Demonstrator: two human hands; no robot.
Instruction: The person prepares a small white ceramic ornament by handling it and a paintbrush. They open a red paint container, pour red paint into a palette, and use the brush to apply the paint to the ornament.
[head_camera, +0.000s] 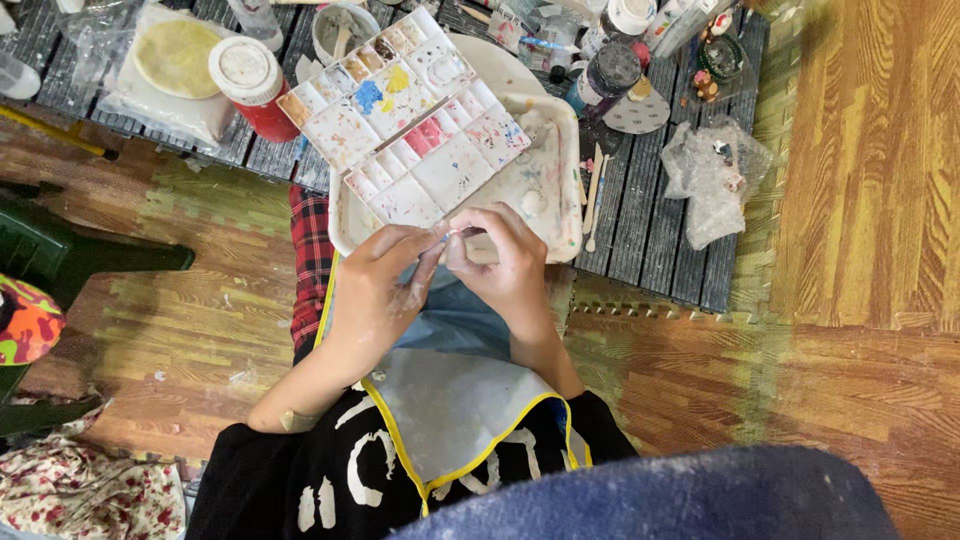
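Both hands meet over the lap, just near of the paint palette (405, 120). Left hand (375, 290) and right hand (505, 265) are curled inward w/ fingertips pressed together around a small pale object (452, 234), pinched between them; too small to tell what it is exactly, maybe a small clay piece or brush tip.

Step in hand, as I judge it: close fingertip work on that small piece, held above the white tray (560, 190) that the palette lies across.

Palette is open, wells smeared w/ blue, yellow, pink. Far left: red jar w/ white lid (250, 80). Right of tray: thin pale sticks (594, 195) on the dark slatted board, then crumpled clear plastic (715, 175).

Next move calls for a steady pinch and light pressure, since the piece is tiny and mostly hidden by the fingers.
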